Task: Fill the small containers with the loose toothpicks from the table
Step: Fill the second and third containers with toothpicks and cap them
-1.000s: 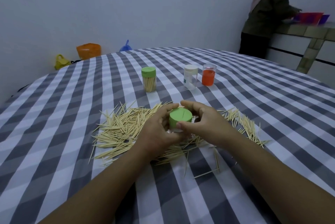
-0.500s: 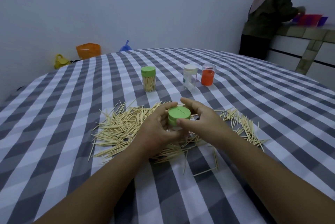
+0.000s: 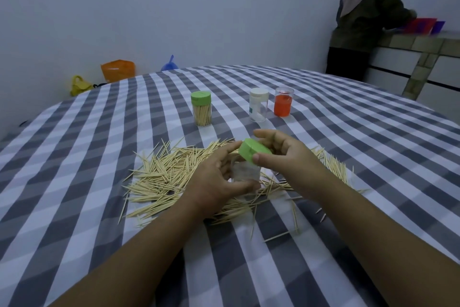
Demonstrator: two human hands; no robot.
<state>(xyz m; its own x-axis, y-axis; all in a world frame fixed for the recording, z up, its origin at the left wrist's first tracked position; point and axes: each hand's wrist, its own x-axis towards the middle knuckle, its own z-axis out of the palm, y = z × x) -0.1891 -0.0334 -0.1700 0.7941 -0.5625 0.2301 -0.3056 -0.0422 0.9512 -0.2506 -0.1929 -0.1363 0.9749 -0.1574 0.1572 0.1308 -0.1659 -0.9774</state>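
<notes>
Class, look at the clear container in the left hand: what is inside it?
The clear container looks empty; its green lid is off, in the right hand. The left hand covers its left side.

Four small containers: one clear container [image 3: 245, 172] gripped in the left hand [image 3: 219, 179], three standing beyond the hands: green-lidded [image 3: 201, 112], white-lidded [image 3: 258, 107], orange [image 3: 283, 105]. One loose green lid [image 3: 254, 153] pinched in the right hand [image 3: 286, 157]. Toothpicks [image 3: 164, 177] around both hands, too many to count.
</notes>
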